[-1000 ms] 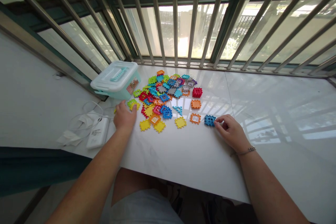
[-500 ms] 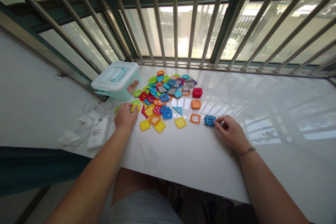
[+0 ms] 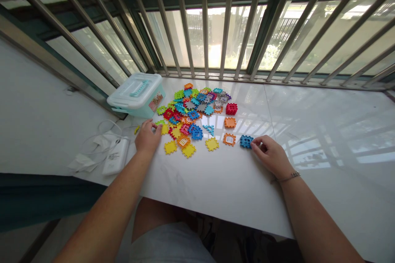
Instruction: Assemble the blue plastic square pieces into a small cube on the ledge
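Observation:
My left hand [image 3: 148, 136] rests at the left edge of a loose pile of coloured plastic interlocking tiles [image 3: 193, 114]. Its thumb and forefinger are a little apart, beside a yellow tile [image 3: 165, 129] and a green one [image 3: 160, 123]; nothing shows held between them. On the right, my right hand [image 3: 270, 154] has thumb and curled fingers closed at the right edge of a stack of blue window tiles [image 3: 246, 141], which lies on the table. Left of that stack are an orange window tile [image 3: 229, 139] and a yellow tile [image 3: 212, 144].
A lidded pale teal box [image 3: 135, 93] stands behind my left hand. A white power strip [image 3: 115, 156] with cables lies at the left. A red tile stack [image 3: 231, 109] and an orange tile [image 3: 230, 122] sit right of the pile. Metal window bars [image 3: 205, 28] rise behind the white tabletop [image 3: 216, 185].
The yellow tile by my left hand has shifted right, away from the fingertips. Orange and yellow tiles at the pile's front have moved slightly. My right hand stays at the blue stack.

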A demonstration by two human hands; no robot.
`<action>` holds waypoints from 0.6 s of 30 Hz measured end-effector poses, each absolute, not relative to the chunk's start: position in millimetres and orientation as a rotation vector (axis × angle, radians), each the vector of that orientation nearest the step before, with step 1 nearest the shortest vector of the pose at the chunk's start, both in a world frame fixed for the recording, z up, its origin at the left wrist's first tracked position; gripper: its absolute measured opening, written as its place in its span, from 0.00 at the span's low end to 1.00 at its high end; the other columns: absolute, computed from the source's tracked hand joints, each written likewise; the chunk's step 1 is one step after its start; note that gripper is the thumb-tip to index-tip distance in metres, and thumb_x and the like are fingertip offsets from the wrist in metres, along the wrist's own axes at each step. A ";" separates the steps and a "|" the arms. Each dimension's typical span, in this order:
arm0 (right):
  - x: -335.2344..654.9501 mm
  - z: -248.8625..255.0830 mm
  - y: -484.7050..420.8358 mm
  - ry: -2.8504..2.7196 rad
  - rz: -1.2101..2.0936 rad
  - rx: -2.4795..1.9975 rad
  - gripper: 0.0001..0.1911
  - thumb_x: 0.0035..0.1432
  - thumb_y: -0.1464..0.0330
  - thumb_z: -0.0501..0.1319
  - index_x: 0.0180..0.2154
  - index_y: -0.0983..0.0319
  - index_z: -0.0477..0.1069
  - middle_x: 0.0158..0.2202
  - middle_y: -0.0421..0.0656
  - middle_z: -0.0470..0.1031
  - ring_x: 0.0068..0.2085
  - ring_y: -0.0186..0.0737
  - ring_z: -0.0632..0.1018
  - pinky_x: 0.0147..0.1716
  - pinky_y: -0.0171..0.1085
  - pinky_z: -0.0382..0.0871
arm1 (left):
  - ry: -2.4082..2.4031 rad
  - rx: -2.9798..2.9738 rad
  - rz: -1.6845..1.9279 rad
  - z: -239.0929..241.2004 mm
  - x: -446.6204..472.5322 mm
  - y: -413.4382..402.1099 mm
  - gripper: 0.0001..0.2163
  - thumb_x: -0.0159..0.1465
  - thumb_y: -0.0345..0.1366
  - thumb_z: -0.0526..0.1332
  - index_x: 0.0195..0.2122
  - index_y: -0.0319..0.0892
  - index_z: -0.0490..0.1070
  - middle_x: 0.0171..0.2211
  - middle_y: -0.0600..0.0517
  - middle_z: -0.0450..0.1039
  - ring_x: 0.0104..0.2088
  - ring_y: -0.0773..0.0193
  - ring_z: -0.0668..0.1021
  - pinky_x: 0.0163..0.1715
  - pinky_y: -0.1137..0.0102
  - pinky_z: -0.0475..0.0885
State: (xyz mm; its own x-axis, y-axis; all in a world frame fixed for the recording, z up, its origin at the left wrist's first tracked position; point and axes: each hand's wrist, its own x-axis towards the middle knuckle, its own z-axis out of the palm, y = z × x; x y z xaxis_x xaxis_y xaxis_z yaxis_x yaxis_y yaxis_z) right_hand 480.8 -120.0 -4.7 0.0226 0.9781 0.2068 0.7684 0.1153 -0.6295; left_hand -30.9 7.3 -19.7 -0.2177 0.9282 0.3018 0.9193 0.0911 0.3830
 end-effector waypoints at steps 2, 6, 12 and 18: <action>481.1 -5.1 -120.1 -1.795 0.445 -1.702 0.12 0.70 0.56 0.64 0.42 0.56 0.78 0.36 0.42 0.77 0.29 0.38 0.73 0.32 0.40 0.68 | 2.300 1.932 0.715 -19.3 -30.9 8.2 0.11 0.74 0.49 0.59 0.41 0.48 0.71 0.67 0.46 0.76 0.61 0.49 0.79 0.55 0.59 0.74; 480.8 -5.6 -119.8 -1.799 0.451 -1.721 0.12 0.70 0.55 0.64 0.42 0.56 0.78 0.35 0.41 0.78 0.29 0.38 0.73 0.32 0.40 0.68 | 2.327 1.914 0.612 -17.5 -30.2 8.9 0.11 0.75 0.50 0.58 0.44 0.49 0.72 0.60 0.46 0.80 0.54 0.49 0.81 0.47 0.61 0.73; 479.9 -4.8 -119.4 -1.802 0.467 -1.742 0.13 0.69 0.54 0.64 0.42 0.56 0.79 0.34 0.41 0.78 0.29 0.38 0.74 0.32 0.40 0.67 | 2.400 1.902 0.587 -15.1 -29.0 7.2 0.14 0.75 0.51 0.57 0.45 0.47 0.73 0.51 0.43 0.80 0.49 0.49 0.80 0.39 0.63 0.69; 480.1 -4.1 -118.5 -1.795 0.477 -1.776 0.14 0.69 0.53 0.64 0.42 0.56 0.80 0.32 0.41 0.79 0.29 0.39 0.74 0.32 0.39 0.66 | 2.410 1.831 0.554 -15.3 -29.7 8.0 0.16 0.75 0.54 0.57 0.44 0.48 0.74 0.42 0.47 0.82 0.39 0.51 0.79 0.32 0.65 0.61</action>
